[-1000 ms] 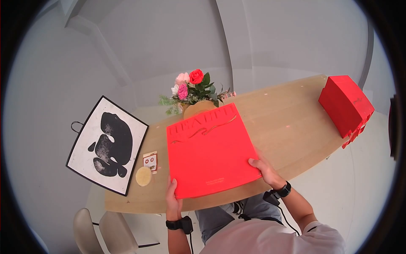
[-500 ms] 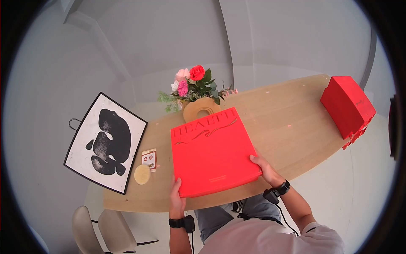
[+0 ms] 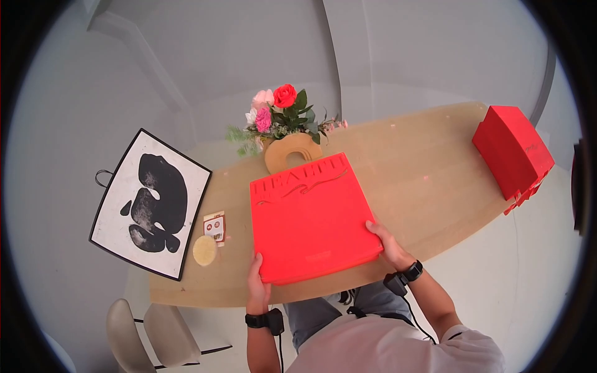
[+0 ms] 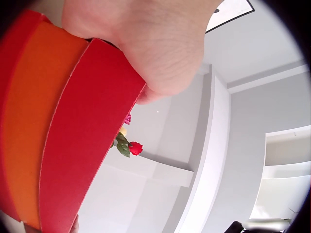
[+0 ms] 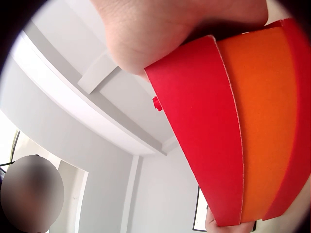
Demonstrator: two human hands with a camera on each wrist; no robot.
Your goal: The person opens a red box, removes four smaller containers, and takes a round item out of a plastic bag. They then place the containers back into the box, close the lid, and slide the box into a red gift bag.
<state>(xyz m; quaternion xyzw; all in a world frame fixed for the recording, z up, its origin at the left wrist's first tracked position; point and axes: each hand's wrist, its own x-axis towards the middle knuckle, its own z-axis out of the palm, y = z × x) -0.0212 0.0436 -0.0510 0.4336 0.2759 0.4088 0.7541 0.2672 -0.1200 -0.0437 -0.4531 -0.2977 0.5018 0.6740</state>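
Note:
A large red gift box (image 3: pixel 314 227) with raised "HEALTH" lettering and a gold wavy line on its lid is held above the near side of the table. My left hand (image 3: pixel 257 281) grips its near left corner, thumb up along the edge. On the opposite side my right hand (image 3: pixel 388 245) holds the right edge, thumb on the lid's rim. Both wrist views show the box's side wall, with an orange band (image 4: pixel 46 97) between red parts; the left hand (image 4: pixel 150 43) and the right hand (image 5: pixel 170 29) clasp it from either end. Fingers underneath are hidden.
Behind the box stands a ring-shaped wooden vase (image 3: pixel 277 155) with flowers (image 3: pixel 283 112). A framed black-and-white picture (image 3: pixel 152 205), a round pale pad (image 3: pixel 205 250) and a small card (image 3: pixel 214 227) are at left. Another red box (image 3: pixel 513 152) stands at the table's (image 3: pixel 429 180) right end.
Both hands have lowered the box's far edge and tipped it flatter, so more of the vase's ring shows behind it. The grip at both sides is the same. The head view has shifted slightly.

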